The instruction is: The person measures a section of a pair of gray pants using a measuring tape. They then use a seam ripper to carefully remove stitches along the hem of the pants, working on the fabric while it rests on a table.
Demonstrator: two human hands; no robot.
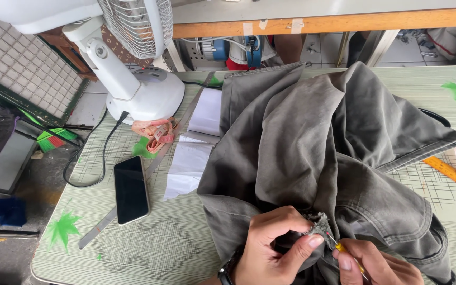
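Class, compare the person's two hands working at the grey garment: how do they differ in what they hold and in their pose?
The left hand pinches a frayed fold of the grey garment between thumb and fingers; the right hand grips a thin yellow-handled tool. The left hand wears a dark wristband and shows almost whole; the right is partly cut off by the picture's edge. Both meet at the frayed spot.

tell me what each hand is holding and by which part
The left hand pinches a frayed fold of the grey trousers at a seam. The right hand holds a small yellow-handled tool by its handle.
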